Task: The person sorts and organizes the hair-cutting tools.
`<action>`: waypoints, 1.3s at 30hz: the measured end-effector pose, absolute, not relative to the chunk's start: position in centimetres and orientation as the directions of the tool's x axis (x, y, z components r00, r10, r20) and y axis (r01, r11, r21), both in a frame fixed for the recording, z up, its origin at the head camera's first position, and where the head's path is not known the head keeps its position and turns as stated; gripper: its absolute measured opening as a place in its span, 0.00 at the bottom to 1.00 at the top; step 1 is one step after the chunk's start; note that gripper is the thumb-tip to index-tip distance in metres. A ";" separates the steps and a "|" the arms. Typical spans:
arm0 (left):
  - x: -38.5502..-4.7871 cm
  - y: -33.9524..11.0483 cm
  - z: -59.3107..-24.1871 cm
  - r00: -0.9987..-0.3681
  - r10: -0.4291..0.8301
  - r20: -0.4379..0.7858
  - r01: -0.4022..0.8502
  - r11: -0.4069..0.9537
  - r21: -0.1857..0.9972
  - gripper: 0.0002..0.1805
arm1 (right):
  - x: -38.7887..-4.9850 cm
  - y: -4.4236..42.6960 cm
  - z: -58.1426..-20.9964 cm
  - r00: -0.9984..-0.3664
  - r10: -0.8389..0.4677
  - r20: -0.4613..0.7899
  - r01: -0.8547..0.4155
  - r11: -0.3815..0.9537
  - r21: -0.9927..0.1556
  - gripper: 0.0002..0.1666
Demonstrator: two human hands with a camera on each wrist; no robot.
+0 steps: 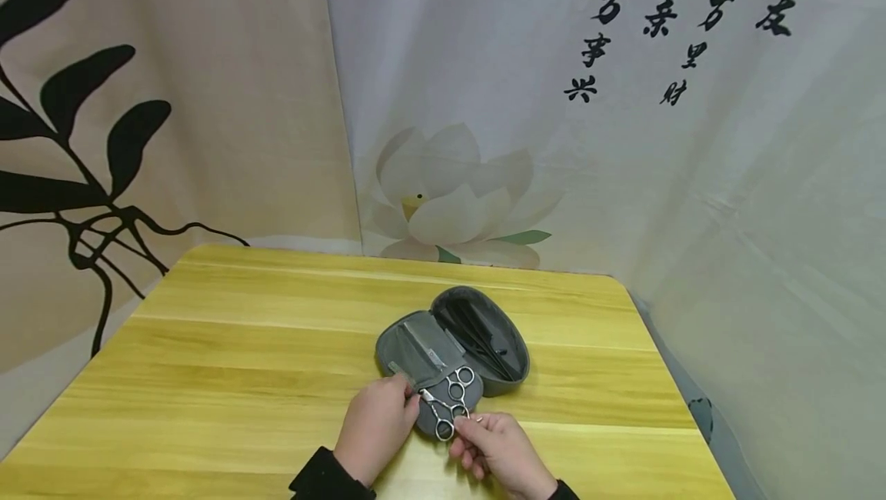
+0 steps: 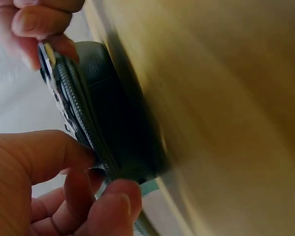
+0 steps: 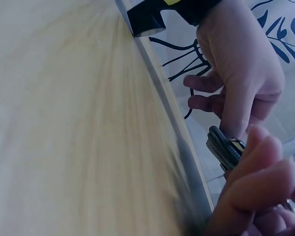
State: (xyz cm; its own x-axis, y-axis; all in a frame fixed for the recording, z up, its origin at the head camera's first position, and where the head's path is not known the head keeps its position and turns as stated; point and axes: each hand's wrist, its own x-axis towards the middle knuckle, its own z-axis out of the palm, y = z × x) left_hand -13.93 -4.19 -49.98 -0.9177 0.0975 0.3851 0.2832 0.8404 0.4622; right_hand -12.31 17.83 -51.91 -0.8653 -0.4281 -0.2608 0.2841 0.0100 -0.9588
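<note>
Head view shows the open grey case on the counter, just beyond the left grip and right grip, while the left wrist view adds the toothed zipper along the edge that the left thumb and fingers pinch. The right grip, closed thumb to finger, holds a ring handle of the nearer silver scissors between the two grips, their blades out of sight. Right wrist view shows little of the case past the fingers, and the dark contents beyond the grips are hard to make out.
</note>
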 end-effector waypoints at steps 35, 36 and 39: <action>-13.7 -4.1 -49.5 -0.874 0.256 0.413 0.447 0.755 0.479 0.17 | -11.6 17.5 -52.0 -0.783 -0.493 -0.379 0.440 -0.008 -0.898 0.26; -13.7 -4.2 -49.5 -0.880 0.250 0.403 0.439 0.750 0.494 0.17 | -11.7 17.5 -52.0 -0.783 -0.495 -0.377 0.438 -0.009 -0.899 0.26; -13.8 -4.4 -49.6 -0.893 0.237 0.384 0.421 0.742 0.521 0.16 | -11.9 17.8 -52.1 -0.787 -0.497 -0.365 0.436 -0.030 -0.899 0.23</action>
